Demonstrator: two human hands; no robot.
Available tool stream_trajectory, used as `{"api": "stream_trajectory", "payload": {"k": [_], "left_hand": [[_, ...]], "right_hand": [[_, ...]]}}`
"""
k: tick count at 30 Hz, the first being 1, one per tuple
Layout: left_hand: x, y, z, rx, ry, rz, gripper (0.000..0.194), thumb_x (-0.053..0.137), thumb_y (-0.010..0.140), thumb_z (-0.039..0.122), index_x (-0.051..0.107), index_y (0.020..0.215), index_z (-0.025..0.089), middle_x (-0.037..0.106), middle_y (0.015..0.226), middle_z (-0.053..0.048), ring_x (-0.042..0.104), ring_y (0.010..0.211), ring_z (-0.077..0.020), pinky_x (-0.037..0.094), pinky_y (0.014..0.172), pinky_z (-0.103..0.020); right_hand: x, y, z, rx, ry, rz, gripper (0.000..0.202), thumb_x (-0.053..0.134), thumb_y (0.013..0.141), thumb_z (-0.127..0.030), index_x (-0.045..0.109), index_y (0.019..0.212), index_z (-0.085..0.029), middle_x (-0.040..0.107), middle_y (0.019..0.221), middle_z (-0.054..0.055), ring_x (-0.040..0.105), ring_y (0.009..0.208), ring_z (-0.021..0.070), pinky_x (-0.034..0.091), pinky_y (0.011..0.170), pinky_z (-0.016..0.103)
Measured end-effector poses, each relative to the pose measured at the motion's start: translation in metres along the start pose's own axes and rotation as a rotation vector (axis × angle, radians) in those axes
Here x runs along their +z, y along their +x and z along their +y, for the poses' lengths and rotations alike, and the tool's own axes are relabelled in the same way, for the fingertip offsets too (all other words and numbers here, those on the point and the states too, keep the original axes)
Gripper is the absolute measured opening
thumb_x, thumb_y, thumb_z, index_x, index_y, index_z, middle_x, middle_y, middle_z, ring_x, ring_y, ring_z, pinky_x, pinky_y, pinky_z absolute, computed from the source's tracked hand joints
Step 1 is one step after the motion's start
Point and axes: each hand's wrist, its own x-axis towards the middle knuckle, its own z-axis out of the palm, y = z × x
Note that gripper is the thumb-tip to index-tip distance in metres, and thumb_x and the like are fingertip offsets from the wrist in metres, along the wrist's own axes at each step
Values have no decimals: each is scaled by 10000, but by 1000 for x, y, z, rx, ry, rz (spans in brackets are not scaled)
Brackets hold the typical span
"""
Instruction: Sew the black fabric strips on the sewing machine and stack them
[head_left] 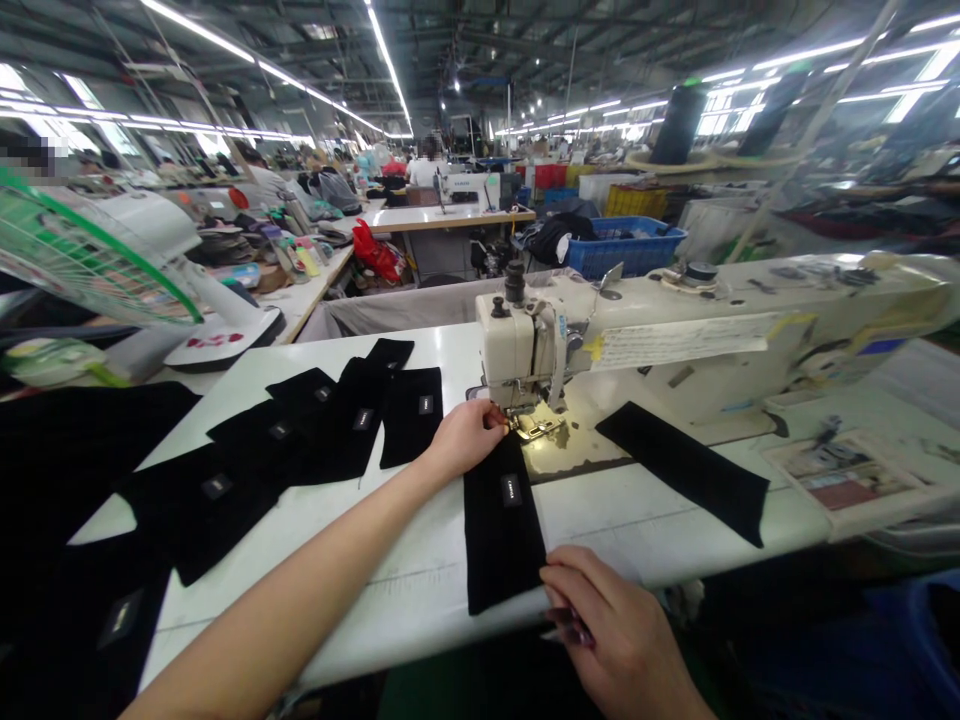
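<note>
A black fabric piece with a small label [504, 545] lies on the white sewing table, its far end under the head of the sewing machine [517, 345]. My left hand [471, 436] is beside the needle area, fingers pinched at the fabric's far edge. Near the table's front edge, my right hand [611, 625] pinches the fabric's near right corner. A small metal tool [568, 628], partly hidden, sits inside that same hand. Several labelled black pieces [334, 415] overlap at the left. To the right of the needle lies a plain black strip [686, 470].
A green and white fan [97, 250] stands at the left. Behind the machine is a blue basket [626, 248] with dark cloth. A small tray [844, 475] rests at the table's right. Other worktables and people are farther back.
</note>
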Motion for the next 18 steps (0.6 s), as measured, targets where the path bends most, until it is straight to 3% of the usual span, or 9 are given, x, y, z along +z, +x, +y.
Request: {"api": "stream_trajectory", "payload": {"k": [18], "left_hand": [[1, 10, -8, 13, 67, 25, 99, 642, 818, 213, 589, 738, 191, 655, 727, 3, 618, 677, -178, 395, 587, -260]], "right_hand": [[-3, 10, -3, -27, -54, 2, 374, 413, 792, -25, 657, 1026, -184, 721, 1020, 83, 702, 771, 177, 560, 648, 250]]}}
